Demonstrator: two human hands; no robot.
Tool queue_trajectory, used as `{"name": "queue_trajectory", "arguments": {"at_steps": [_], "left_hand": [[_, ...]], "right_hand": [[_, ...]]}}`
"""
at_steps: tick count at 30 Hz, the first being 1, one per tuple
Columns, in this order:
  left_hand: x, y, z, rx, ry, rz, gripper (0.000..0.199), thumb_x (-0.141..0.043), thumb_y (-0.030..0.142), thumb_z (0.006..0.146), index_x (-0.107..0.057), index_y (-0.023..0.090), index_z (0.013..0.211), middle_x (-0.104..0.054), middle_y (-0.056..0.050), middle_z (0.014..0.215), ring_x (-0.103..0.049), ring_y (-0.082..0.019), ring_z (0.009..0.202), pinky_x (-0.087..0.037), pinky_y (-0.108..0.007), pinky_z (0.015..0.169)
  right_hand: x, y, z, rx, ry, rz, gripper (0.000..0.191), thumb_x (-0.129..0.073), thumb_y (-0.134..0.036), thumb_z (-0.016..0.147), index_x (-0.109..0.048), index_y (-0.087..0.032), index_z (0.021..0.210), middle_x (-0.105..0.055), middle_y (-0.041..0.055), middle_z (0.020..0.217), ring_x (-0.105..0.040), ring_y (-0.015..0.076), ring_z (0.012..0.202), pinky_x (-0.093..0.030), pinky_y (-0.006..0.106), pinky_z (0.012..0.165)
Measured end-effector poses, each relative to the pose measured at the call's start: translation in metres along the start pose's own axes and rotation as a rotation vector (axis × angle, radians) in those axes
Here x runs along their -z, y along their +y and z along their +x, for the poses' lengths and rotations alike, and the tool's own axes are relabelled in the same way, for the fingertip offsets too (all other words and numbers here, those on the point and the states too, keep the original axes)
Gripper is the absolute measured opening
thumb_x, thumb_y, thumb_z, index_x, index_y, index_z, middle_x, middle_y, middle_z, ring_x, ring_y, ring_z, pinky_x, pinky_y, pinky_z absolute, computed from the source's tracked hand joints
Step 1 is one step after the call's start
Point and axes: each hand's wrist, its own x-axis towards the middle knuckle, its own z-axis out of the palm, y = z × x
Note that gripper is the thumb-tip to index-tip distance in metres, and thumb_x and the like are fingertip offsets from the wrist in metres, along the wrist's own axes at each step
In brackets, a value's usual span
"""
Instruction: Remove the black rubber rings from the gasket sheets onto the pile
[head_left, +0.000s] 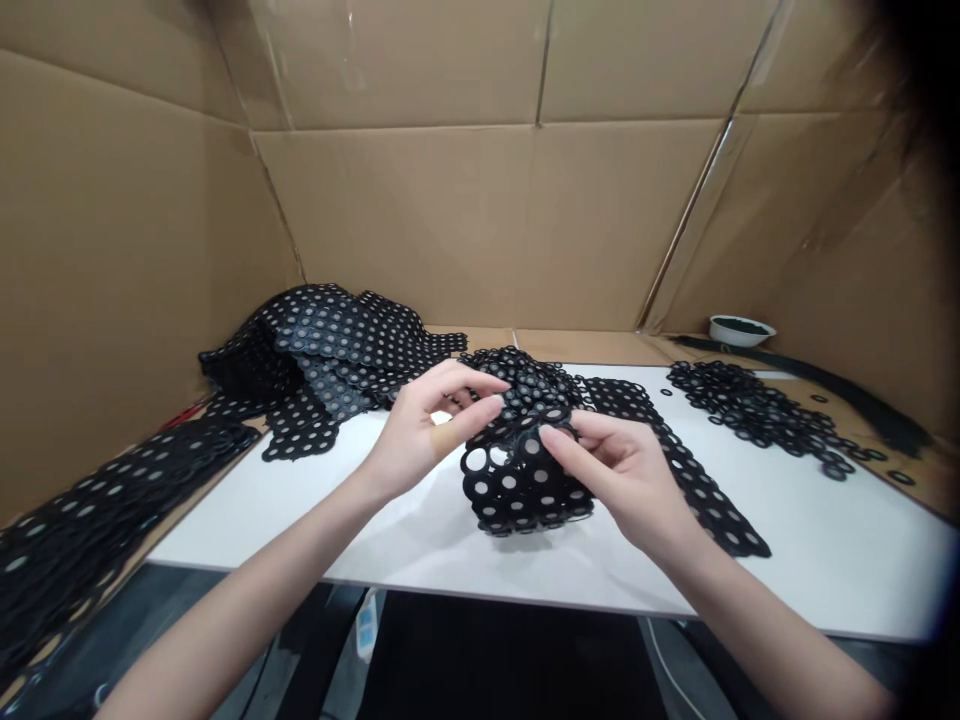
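A black sheet of joined rings (pixel 517 490) hangs in a fold above the white tabletop, its round openings showing pale. My right hand (pixel 622 460) pinches the sheet's upper edge between thumb and fingers. Just left of that grip, my left hand (pixel 442 410) holds its thumb and forefinger close together in a pinch; anything between the tips is too small to make out. Behind both hands lies a bunched heap of the ringed material (pixel 529 380), partly hidden by them. A flat ringed strip (pixel 705 490) runs along the table to the right.
Loose black rings (pixel 750 400) are heaped at the right. Beyond them stand a white bowl (pixel 739 333) with dark contents and a bundle of dark strands (pixel 847 390). Ringed sheets (pixel 337 330) pile up at back left; more stacked strips (pixel 97 500) lie left. Cardboard walls (pixel 450 220) surround the table.
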Motion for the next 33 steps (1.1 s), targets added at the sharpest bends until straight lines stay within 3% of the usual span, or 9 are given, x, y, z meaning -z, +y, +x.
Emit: {"name": "queue_trajectory", "arguments": {"at_steps": [3,8,15,18,21,23,28,31,33], "left_hand": [[-0.005,0.013,0.003,-0.132,-0.113,0.074,0.024,-0.063,0.034,0.084,-0.069,0.021,0.103,-0.064,-0.004,0.1,-0.058,-0.011,0.088,-0.045,-0.019,0.074],[-0.013,0.012,0.01,-0.093,-0.264,0.005,0.027,-0.055,0.037,0.09,-0.069,0.015,0.082,-0.064,-0.003,0.081,-0.056,-0.01,0.075,-0.042,-0.019,0.068],[-0.02,0.005,0.014,-0.006,-0.264,-0.077,0.041,-0.05,0.039,0.091,-0.055,0.01,0.064,-0.048,0.0,0.062,-0.04,-0.005,0.059,-0.03,-0.017,0.054],[-0.018,-0.002,0.026,0.023,-0.204,-0.137,0.039,-0.051,0.04,0.09,-0.058,0.009,0.068,-0.054,-0.001,0.065,-0.048,-0.005,0.061,-0.037,-0.015,0.057],[-0.01,-0.026,0.051,0.02,0.033,-0.17,0.036,-0.049,0.041,0.09,-0.06,0.009,0.076,-0.059,-0.003,0.069,-0.052,-0.006,0.059,-0.043,-0.016,0.059],[-0.006,-0.052,0.069,0.065,0.118,-0.026,0.036,-0.047,0.042,0.09,-0.059,0.01,0.078,-0.057,-0.002,0.066,-0.051,-0.005,0.055,-0.044,-0.016,0.057],[-0.005,-0.114,0.095,0.137,0.032,0.129,0.024,-0.061,0.033,0.08,-0.066,0.01,0.078,-0.065,-0.006,0.072,-0.058,-0.011,0.063,-0.048,-0.02,0.063],[-0.007,-0.133,0.102,0.138,0.017,0.229,0.017,-0.067,0.024,0.074,-0.07,0.013,0.087,-0.067,-0.005,0.08,-0.058,-0.012,0.067,-0.048,-0.024,0.071],[-0.006,-0.136,0.103,0.132,0.034,0.274,0.031,-0.07,0.02,0.07,-0.069,0.015,0.101,-0.066,-0.005,0.089,-0.058,-0.012,0.069,-0.048,-0.027,0.077]], "right_hand": [[-0.002,-0.001,0.0,0.07,-0.046,-0.07,0.048,-0.054,-0.037,0.09,-0.023,-0.018,0.06,-0.017,-0.0041,0.059,-0.018,0.0078,0.053,-0.012,0.025,0.046],[-0.003,0.001,0.0,0.137,-0.071,-0.087,0.044,-0.053,-0.03,0.092,-0.027,-0.017,0.059,-0.02,-0.0039,0.058,-0.02,0.0074,0.053,-0.015,0.025,0.047],[-0.002,0.01,0.001,0.183,-0.113,-0.099,0.043,-0.053,-0.027,0.091,-0.027,-0.017,0.059,-0.021,-0.0033,0.059,-0.02,0.0078,0.054,-0.017,0.026,0.048],[0.0,0.013,-0.002,0.166,-0.113,-0.09,0.039,-0.054,-0.03,0.091,-0.036,-0.016,0.059,-0.031,-0.0021,0.058,-0.027,0.0087,0.055,-0.022,0.025,0.049],[0.003,0.014,-0.005,0.139,-0.054,-0.08,0.036,-0.058,-0.036,0.088,-0.048,-0.015,0.059,-0.041,0.0,0.059,-0.036,0.0104,0.056,-0.027,0.025,0.049],[0.005,0.015,-0.006,0.109,0.005,-0.042,0.038,-0.061,-0.04,0.085,-0.051,-0.016,0.058,-0.042,-0.0001,0.057,-0.037,0.0104,0.054,-0.028,0.024,0.047],[0.007,0.016,-0.003,-0.002,0.076,0.177,0.033,-0.062,-0.047,0.084,-0.057,-0.018,0.068,-0.046,-0.0002,0.058,-0.041,0.0119,0.054,-0.034,0.024,0.048],[0.007,0.016,-0.003,-0.035,0.058,0.236,0.031,-0.062,-0.047,0.084,-0.059,-0.019,0.073,-0.049,0.0004,0.06,-0.045,0.0135,0.057,-0.039,0.025,0.052],[0.008,0.016,-0.004,-0.042,0.058,0.245,0.029,-0.063,-0.046,0.084,-0.061,-0.019,0.075,-0.051,0.0003,0.062,-0.047,0.0136,0.058,-0.04,0.026,0.054]]}}
